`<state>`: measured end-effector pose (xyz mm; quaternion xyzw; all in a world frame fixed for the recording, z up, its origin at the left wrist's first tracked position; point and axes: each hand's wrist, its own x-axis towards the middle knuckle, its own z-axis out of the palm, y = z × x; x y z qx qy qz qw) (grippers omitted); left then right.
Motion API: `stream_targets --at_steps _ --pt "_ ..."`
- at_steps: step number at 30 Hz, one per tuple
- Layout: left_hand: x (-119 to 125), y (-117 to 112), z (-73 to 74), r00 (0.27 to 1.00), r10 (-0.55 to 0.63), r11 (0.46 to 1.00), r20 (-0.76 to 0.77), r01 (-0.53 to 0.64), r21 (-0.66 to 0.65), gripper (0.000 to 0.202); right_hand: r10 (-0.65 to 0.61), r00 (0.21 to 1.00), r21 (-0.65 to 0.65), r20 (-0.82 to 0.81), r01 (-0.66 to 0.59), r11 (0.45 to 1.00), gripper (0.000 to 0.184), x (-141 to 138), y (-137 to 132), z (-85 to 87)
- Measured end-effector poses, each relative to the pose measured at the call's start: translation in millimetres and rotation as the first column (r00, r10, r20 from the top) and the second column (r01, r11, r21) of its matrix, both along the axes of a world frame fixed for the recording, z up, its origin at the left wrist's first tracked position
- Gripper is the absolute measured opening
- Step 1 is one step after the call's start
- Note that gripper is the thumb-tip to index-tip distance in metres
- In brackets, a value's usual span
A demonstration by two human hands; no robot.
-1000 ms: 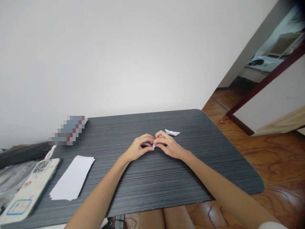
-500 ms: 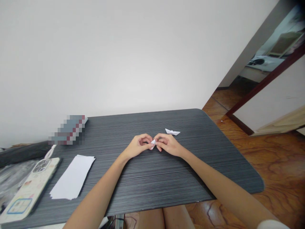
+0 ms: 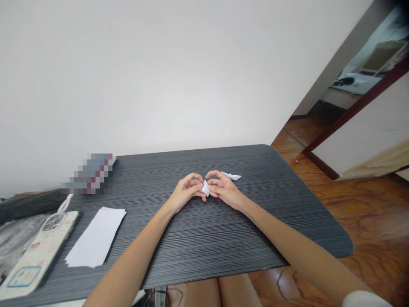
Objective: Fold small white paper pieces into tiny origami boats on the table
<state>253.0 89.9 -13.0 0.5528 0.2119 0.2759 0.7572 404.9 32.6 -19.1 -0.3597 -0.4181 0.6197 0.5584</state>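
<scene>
My left hand (image 3: 184,192) and my right hand (image 3: 223,189) meet at the middle of the dark striped table (image 3: 198,238). Both pinch a small folded piece of white paper (image 3: 205,188) between their fingertips, held just above the tabletop. Fingers of both hands are curled in around it. A small folded white paper boat (image 3: 231,175) lies on the table just behind my right hand, partly hidden by its fingers.
A stack of white paper strips (image 3: 96,237) lies at the left. A phone in a pale case (image 3: 36,255) rests face down near the left front edge. A blurred box (image 3: 87,174) sits at the back left. Wooden floor and a doorway lie to the right.
The hands have lifted slightly and shifted a little away from me. The small folded paper now shows more between the fingertips, turned up and opened out.
</scene>
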Motion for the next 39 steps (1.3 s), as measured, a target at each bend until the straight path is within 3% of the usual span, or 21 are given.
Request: stream_targets --at_steps 3,7,16,22,31,35,39 --pt "0.9 0.1 -0.4 1.0 0.013 1.0 0.007 -0.013 -0.002 0.021 -0.01 0.999 0.009 0.038 0.01 1.0 0.014 0.2 1.0 -2.7" --pt "0.3 0.8 -0.6 1.0 0.02 0.999 0.009 -0.021 0.029 0.02 -0.055 0.998 -0.022 0.014 0.056 0.998 0.015 0.5 2.6 -5.5" --pt "1.0 -3.1 0.6 0.994 0.106 0.959 -0.029 -0.095 0.267 0.03 -0.067 0.997 -0.025 -0.025 0.066 0.998 0.019 -0.5 0.9 -0.3" --pt "0.0 -4.5 -2.1 0.989 0.122 0.937 -0.078 -0.089 0.337 0.026 -0.057 0.984 0.073 0.17 0.045 0.996 0.024 0.5 0.1 -2.0" --pt "-3.1 -6.4 -2.5 0.978 0.149 0.884 -0.144 -0.066 0.464 0.023 -0.072 0.905 0.222 0.419 -0.025 0.975 0.017 5.1 -3.1 -2.2" --pt "-4.0 -7.3 -1.6 0.97 0.184 0.83 -0.16 -0.067 0.553 0.021 -0.092 0.866 0.247 0.492 -0.038 0.968 0.015 7.0 -4.5 -3.6" --pt "-5.6 -8.0 -0.6 0.961 0.224 0.717 -0.165 -0.047 0.696 0.02 -0.1 0.854 0.246 0.511 -0.034 0.969 0.014 7.1 -4.3 -5.5"
